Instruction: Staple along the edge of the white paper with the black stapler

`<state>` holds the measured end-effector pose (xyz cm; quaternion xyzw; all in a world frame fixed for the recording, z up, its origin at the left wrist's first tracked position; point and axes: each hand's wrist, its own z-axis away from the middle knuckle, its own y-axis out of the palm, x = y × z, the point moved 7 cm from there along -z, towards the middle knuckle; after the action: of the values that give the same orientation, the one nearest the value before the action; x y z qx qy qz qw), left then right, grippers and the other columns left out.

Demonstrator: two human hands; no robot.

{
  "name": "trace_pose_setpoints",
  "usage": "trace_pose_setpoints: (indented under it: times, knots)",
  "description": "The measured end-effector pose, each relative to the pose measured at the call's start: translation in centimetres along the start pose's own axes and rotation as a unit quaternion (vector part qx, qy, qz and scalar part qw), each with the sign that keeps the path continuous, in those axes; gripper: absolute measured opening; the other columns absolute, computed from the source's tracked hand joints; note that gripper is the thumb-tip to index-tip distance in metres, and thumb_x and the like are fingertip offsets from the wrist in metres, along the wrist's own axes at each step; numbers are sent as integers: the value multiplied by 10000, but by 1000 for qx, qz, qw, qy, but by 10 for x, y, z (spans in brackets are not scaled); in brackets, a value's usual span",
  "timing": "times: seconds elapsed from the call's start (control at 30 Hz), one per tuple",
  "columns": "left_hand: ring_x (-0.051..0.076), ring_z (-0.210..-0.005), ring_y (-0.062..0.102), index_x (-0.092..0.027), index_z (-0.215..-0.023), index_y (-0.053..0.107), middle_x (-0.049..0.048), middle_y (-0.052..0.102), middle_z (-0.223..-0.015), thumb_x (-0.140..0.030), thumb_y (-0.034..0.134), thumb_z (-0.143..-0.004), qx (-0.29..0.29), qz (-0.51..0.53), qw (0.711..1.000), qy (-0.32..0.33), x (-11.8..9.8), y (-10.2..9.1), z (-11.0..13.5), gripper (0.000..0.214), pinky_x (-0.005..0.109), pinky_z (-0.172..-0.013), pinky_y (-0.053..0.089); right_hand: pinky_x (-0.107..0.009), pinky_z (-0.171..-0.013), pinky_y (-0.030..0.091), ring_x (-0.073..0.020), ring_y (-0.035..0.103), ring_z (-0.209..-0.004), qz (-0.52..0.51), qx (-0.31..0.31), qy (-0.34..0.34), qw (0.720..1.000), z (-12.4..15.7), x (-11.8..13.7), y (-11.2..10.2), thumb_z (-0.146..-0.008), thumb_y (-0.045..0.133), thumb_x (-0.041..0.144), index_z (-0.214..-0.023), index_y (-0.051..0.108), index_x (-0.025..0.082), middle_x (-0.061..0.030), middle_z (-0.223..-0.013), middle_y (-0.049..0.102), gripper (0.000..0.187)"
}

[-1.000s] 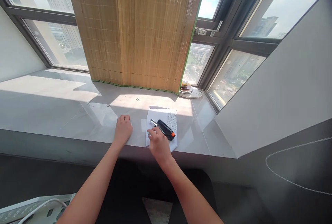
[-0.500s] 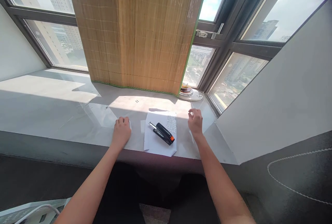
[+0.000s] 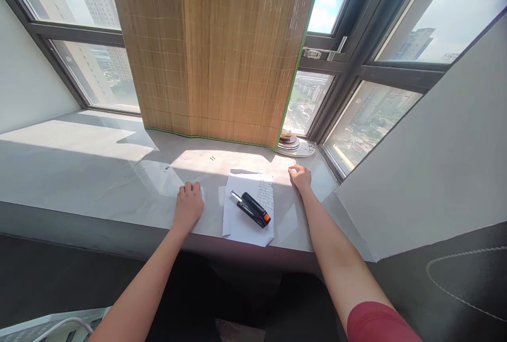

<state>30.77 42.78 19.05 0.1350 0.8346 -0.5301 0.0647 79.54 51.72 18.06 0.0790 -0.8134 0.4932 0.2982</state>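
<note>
A black stapler (image 3: 257, 209) with an orange part at one end lies on folded white sheets of paper (image 3: 247, 231); a silver metal strip sticks out from its far end. To the left of the papers, my left hand (image 3: 189, 204) rests on the sill with its fingers curled under, and what is beneath them is hidden. My right hand (image 3: 301, 177) is beyond the papers on the right, low over the sill. Its thumb and fingertips are pinched together, and anything between them is too small to make out.
The pale window sill (image 3: 99, 183) ends at a front edge near me. Two tiny staple-like bits (image 3: 213, 158) and small dark specks (image 3: 167, 167) lie on it. A bamboo blind (image 3: 222, 56) hangs behind, and stacked plates (image 3: 295, 146) stand in the right corner.
My right hand has lowered and turned, and its arm reaches further, with a red sleeve now visible. My left hand stays on the sill. The whole view has shifted slightly.
</note>
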Motion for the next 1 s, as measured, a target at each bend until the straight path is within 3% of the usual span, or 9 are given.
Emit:
trace_pose_setpoints:
  times: [0.17,0.27,0.4,0.53,0.67,0.77,0.9,1.0]
  knots:
    - [376,-1063,515,-124,-1135,634,238,556,-1156,-93,368,-928,11,-10,1000,3,1,2,0,338,488,-936,434,-310,-930,494,-246,718,-935,24,-1,25,999,6,-3,-11,-889,580,190,-1260,763,108,-153,-1012,793,422]
    - [383,-1060,515,-112,-1127,638,248,554,-1148,-100,358,-929,9,-4,1000,8,4,4,0,343,497,-922,436,-326,-929,491,-254,709,-950,42,9,26,999,20,1,-15,-905,524,168,-1274,736,73,-170,-1010,781,436]
    - [383,-1066,528,-126,-1117,650,249,577,-1140,-99,391,-906,5,18,1000,-3,5,6,-2,335,495,-896,449,-387,-1086,424,-289,626,-1226,56,40,-39,997,64,20,-4,-924,512,162,-1231,739,95,-198,-1297,705,388]
    - [388,-1098,548,-114,-1134,649,249,594,-1159,-120,417,-923,32,-61,995,-68,-4,13,-11,314,473,-873,465,-492,-1179,338,-359,433,-1467,138,56,-92,985,110,33,6,-1029,408,221,-1464,580,63,-244,-1571,489,493]
    - [371,-1126,576,-126,-1133,648,225,611,-1184,-143,453,-933,46,-79,994,-63,-17,27,-46,280,479,-909,486,-485,-1186,329,-352,428,-1469,177,63,-88,978,120,37,5,-1061,348,254,-1463,563,88,-215,-1579,488,485]
    - [326,-1178,596,-141,-1209,640,209,612,-1284,-83,434,-909,56,-22,998,6,-21,41,-91,368,437,-963,501,-474,-1158,357,-336,476,-1416,175,64,-81,979,115,40,1,-1043,376,249,-1371,616,131,-188,-1536,535,423]
    - [351,-1373,522,-138,-1392,583,209,565,-1485,-120,440,-910,59,32,995,78,-16,61,-145,504,480,-1089,456,-476,-1119,383,-333,502,-1370,170,55,-78,981,113,44,-4,-1036,385,245,-1296,635,158,-178,-1504,557,371]
    - [328,-1376,532,-147,-1368,621,191,649,-1393,-139,459,-897,73,38,993,90,-12,75,-162,498,449,-1097,446,-472,-1096,393,-333,519,-1337,170,47,-80,981,115,47,-6,-1029,395,238,-1265,637,159,-179,-1483,568,347]
